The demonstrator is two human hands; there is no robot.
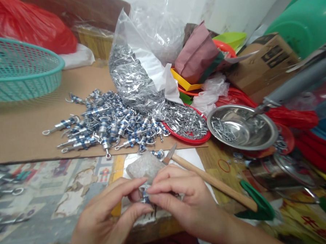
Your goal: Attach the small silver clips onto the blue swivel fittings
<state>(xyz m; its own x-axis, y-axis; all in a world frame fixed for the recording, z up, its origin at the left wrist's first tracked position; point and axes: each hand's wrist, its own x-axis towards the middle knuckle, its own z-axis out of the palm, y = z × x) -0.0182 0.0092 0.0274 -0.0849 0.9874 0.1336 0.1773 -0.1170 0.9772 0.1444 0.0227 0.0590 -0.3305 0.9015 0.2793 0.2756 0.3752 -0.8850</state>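
Note:
Near the bottom centre, my left hand (110,215) and my right hand (183,201) meet around a small blue and silver metal part (145,196). Fingertips of both hands are closed on it and cover most of it. Just beyond them lie a grey stone block (145,166) and a hammer with a wooden handle (215,181). A large pile of similar blue and silver parts (112,121) covers the cardboard (29,132) behind. To its right, a red tray (191,139) is full of small metal pieces, beside an open plastic bag (133,80) of similar pieces.
A steel bowl (243,141) with metal pins stands at the right, near a lidded metal pot (280,172). A turquoise basket (21,85) sits at the back left. Several metal parts (5,190) lie at the left edge. A cardboard box (264,65) is at the back right.

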